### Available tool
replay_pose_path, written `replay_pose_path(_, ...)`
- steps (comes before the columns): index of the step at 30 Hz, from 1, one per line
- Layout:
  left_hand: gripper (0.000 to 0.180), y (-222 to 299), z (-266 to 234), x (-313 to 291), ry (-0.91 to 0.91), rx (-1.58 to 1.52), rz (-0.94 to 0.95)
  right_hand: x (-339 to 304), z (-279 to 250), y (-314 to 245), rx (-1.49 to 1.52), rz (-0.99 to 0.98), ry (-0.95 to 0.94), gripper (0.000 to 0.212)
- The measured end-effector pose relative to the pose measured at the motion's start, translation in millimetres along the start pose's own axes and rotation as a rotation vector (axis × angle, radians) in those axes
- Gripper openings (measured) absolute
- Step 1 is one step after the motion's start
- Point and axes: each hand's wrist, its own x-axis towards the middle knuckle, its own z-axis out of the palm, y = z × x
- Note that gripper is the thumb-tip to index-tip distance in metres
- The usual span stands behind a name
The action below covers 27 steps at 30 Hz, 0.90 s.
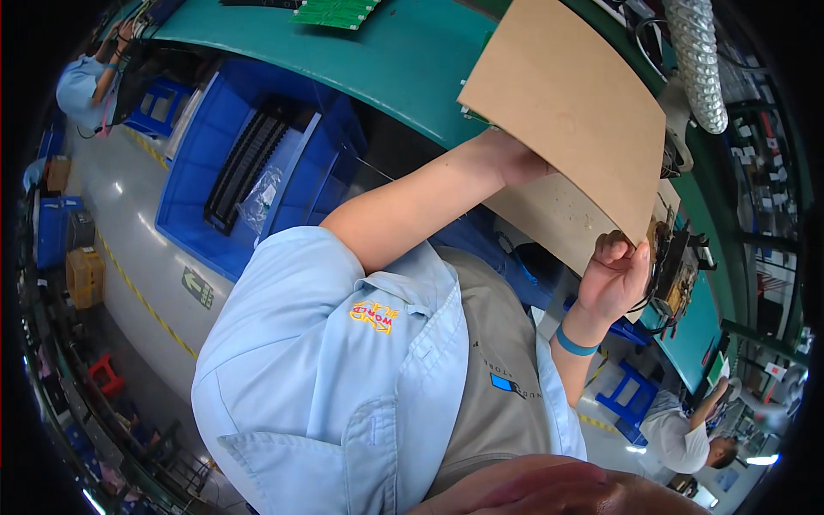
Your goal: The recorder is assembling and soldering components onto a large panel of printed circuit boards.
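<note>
A tan cardboard sheet (575,94) is lifted at a tilt over the green workbench. My right hand (614,273) pinches its near right corner between thumb and fingers; a teal band circles that wrist. My left hand (515,159) reaches under the sheet's near left edge, its fingers hidden behind the cardboard, so its grip does not show. Below the raised sheet lies another brown board (554,219) with small specks on it. Part of a green circuit board (468,112) peeks out beside the lifted sheet's left edge.
A blue bin (184,184) with black slotted racks and a plastic bag stands left of the bench. A green circuit board (336,12) rests on the far benchtop (403,64). Dark equipment with cables (678,275) is right of my right hand; a silver duct hose (697,64) hangs above.
</note>
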Motion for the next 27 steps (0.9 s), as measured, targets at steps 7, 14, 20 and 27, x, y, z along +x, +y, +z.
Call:
replay_pose_path(7,0.051,18,20,-24,0.057,-0.445,-0.248,4,-4,3,0.015,-0.002,0.063,0.025)
replay_pose_path(14,0.05,12,2,-15,-0.375,-0.36,-0.108,5,-3,-1,-0.055,0.008,0.063,0.023)
replay_pose_path(20,0.056,16,4,-22,-0.274,-0.374,-0.151,1,-10,2,-0.025,-0.014,0.092,0.028)
replay_pose_path(27,0.059,22,4,-28,-0.277,-0.38,-0.155,-1,-3,-2,-0.048,0.051,0.146,0.029)
